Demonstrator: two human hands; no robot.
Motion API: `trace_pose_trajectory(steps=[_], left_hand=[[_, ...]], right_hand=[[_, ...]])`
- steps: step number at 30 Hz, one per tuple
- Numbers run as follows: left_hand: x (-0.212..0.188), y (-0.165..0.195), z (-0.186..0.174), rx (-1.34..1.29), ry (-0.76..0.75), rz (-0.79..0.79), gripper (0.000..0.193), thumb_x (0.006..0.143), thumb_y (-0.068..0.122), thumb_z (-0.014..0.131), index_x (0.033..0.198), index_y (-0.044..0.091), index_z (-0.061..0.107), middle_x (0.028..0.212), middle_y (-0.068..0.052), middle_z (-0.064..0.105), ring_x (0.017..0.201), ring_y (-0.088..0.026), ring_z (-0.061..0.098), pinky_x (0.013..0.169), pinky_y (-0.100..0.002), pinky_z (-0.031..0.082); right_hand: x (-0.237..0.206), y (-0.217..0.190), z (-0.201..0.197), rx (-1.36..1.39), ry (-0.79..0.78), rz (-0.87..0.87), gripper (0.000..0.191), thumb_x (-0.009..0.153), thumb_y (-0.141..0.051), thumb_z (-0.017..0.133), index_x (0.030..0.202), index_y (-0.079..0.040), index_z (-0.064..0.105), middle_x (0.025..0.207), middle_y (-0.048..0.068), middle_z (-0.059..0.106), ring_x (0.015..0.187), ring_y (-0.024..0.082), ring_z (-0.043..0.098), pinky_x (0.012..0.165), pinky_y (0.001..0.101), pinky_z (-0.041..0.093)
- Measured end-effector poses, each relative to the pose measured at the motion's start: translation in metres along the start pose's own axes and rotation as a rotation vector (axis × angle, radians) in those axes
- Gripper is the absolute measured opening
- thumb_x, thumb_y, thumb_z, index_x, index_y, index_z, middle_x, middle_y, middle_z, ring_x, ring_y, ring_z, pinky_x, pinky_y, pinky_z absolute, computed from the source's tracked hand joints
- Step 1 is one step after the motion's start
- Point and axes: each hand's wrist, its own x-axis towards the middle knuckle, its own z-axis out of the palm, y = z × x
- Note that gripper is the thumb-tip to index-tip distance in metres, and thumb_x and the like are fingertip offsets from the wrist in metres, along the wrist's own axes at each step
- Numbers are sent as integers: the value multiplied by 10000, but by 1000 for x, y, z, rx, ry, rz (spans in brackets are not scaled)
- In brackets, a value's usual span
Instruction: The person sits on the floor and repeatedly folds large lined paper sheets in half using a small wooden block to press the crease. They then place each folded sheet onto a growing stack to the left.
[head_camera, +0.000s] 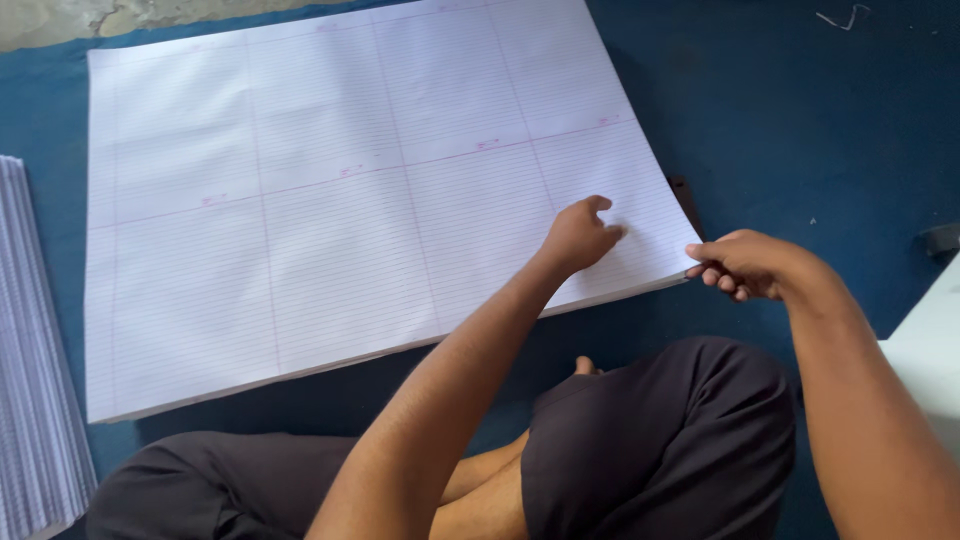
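Note:
A thick stack of large white ruled paper sheets (330, 200) lies flat on a blue floor mat (800, 120), printed with several page panels divided by faint pink lines. My left hand (578, 235) rests on top of the stack near its near right corner, fingers curled with the fingertips pressing the top sheet. My right hand (740, 264) pinches that near right corner of the stack between thumb and fingers. I sit cross-legged in dark trousers (660, 440) just in front of the stack.
A second pile of ruled sheets (35, 380) lies at the left edge. A white object (930, 350) sits at the right edge beside my arm. A small dark item (940, 238) and a white scrap (845, 17) lie on the mat at right.

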Motion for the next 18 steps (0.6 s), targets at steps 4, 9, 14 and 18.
trace_pose_trajectory(steps=[4,9,14,18], left_hand=[[20,1,20,-643,-87,-130,690,974,398,514,1476,-51,362,1345,-374,570,1207,-395,619,1037,-452,509],[40,7,30,-1056,-50,-106,782,1032,469,346,1528,-103,150,1485,-389,336,1434,-426,371,1189,-456,353],[62,11,25,-1232,91,-108,785,1030,471,302,1538,-71,50,1507,-394,321,1447,-423,377,1201,-439,357],[76,10,17,-1251,216,-96,783,1021,491,296,1536,-74,125,1503,-399,332,1437,-427,387,1186,-437,371]], right_hand=[[-16,-25,0,-271,100,-64,420,977,-377,658,779,-10,704,503,53,545,402,159,416,394,308,287],[-42,-66,12,-653,165,-244,469,962,-467,626,812,-48,774,556,155,635,445,233,558,460,357,425],[-51,-80,37,-963,158,-449,457,974,-476,556,863,-98,788,789,117,761,769,273,733,787,431,560],[-40,-68,42,-1082,121,-629,413,968,-432,563,893,-93,787,878,151,763,880,331,731,866,466,562]])
